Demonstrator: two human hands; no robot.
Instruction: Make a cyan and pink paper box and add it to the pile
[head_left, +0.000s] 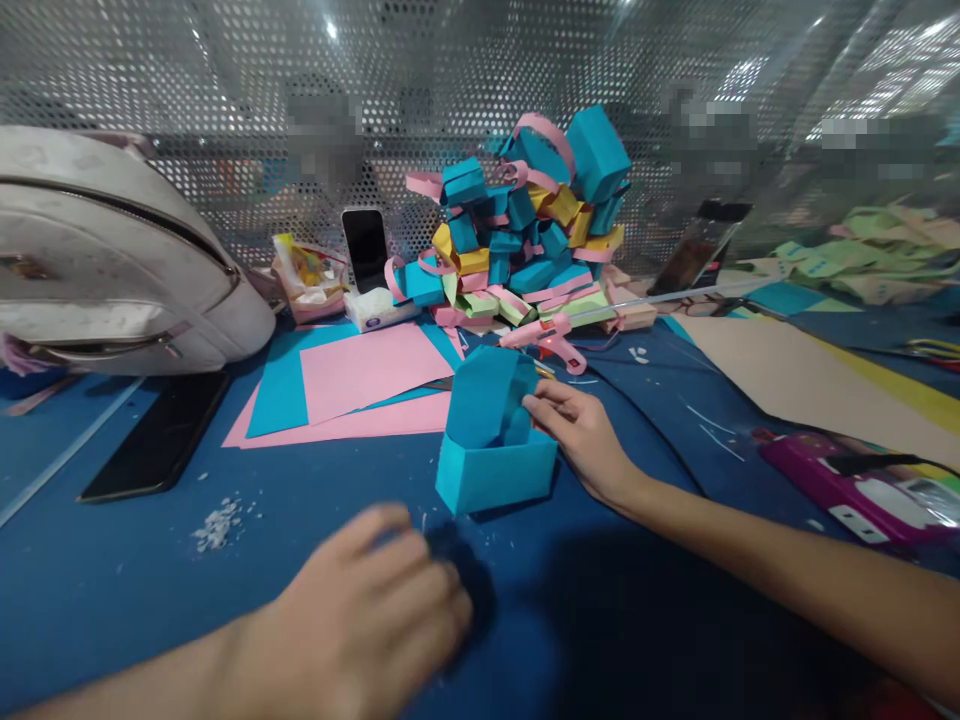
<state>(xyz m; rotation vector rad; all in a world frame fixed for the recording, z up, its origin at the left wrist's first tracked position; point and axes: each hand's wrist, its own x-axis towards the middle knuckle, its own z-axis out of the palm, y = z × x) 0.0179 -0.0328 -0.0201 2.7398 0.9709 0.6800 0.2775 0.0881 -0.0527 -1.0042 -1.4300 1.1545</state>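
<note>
A blue paper box [506, 477] with a raised, rounded flap at its back rests on the blue table. My right hand [581, 430] pinches its upper right edge between thumb and fingers. Nearer to me, my left hand [382, 600] hovers over the table, apart from the box. Its fingers curl downward and are blurred by motion, and whatever lies under the palm is hidden. Just behind the box lies a pink glue gun [551, 338] with a black cord.
Blue and pink paper sheets [375, 370] lie left of the box. Behind stands a pile of paper boxes [517, 230]. A white backpack [112, 260] and a black phone [157, 435] are on the left. A purple power strip [847, 480] and beige paper [810, 380] lie right.
</note>
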